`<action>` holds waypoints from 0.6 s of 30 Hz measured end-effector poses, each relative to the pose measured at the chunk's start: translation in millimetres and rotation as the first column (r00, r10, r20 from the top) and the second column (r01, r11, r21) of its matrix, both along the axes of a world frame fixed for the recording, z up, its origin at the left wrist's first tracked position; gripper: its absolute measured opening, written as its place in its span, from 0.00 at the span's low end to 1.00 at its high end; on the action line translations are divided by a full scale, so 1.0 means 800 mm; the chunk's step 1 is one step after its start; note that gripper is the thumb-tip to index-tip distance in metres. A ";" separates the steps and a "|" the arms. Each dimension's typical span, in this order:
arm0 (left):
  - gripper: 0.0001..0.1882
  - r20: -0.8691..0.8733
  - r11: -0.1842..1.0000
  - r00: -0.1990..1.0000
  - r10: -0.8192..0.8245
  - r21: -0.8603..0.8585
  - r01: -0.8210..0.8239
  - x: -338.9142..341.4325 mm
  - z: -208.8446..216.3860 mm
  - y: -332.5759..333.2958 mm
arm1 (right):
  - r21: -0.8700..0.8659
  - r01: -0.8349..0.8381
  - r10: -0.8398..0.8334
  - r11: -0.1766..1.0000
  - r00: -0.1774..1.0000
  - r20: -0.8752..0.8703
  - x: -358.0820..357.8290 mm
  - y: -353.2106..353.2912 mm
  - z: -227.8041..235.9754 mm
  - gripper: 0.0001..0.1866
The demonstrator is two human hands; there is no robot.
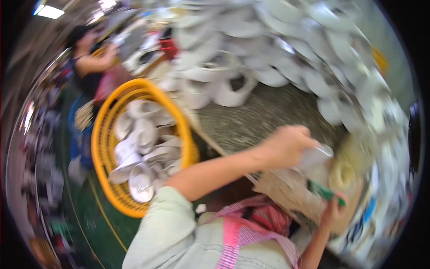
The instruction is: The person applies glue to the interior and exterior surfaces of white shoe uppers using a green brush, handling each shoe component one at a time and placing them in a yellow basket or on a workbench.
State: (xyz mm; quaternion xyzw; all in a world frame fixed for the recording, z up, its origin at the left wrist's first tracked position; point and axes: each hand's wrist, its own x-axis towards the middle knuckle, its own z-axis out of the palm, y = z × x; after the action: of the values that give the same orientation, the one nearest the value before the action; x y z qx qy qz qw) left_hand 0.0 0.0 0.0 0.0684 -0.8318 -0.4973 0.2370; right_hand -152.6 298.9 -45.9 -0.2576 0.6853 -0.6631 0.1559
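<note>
My left hand (286, 145) reaches across the worktable, its fingers closed on a glossy white shoe-like piece (316, 157). Lower and to the right, my right hand (332, 214) is wrapped round a green-handled tool (323, 191); its working end is too blurred to name. The tool lies over a brown sheet of paper or card (289, 190), a little below the white piece and apart from it. Just beyond the tool is a pale yellow ring-shaped thing (344, 174), also smeared.
Many white shoe-like pieces (233, 87) are heaped along the table's far side and right. Left of the table stands a yellow plastic basket (101, 148) holding several more. Another person (92, 62) works at the far left. A blue object (369, 210) lies at right.
</note>
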 end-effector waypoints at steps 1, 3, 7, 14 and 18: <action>0.16 -0.091 0.997 0.993 0.073 -0.015 -0.075 -0.019 0.010 0.026 | -0.062 0.139 -0.136 0.988 0.990 0.043 -0.021 0.019 0.019 0.07; 0.15 -0.248 0.961 0.969 -0.005 -0.268 -0.063 -0.015 0.002 -0.100 | -0.044 0.179 -0.184 0.983 0.941 -0.285 -0.006 -0.085 -0.069 0.07; 0.17 -0.490 0.948 0.840 0.232 -0.078 -0.307 0.043 0.023 -0.083 | 0.161 0.144 -0.056 0.976 0.890 -0.453 0.013 -0.098 -0.044 0.07; 0.16 -0.633 0.910 0.745 0.210 -0.152 -0.386 0.035 0.025 -0.080 | 0.165 0.189 0.040 0.968 0.532 -0.846 -0.012 -0.149 -0.002 0.08; 0.13 -0.662 0.790 0.749 0.041 -0.437 -0.430 0.023 0.018 -0.082 | 0.019 0.397 -0.235 0.918 0.582 -0.778 -0.045 -0.095 -0.015 0.10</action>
State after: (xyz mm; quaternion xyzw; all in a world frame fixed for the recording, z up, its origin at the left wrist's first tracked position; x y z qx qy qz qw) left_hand 18.3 -65.7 14.0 -0.0625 -0.7979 -0.1861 0.5700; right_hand -188.2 223.1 -58.1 -0.3691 0.7813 -0.4401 -0.2441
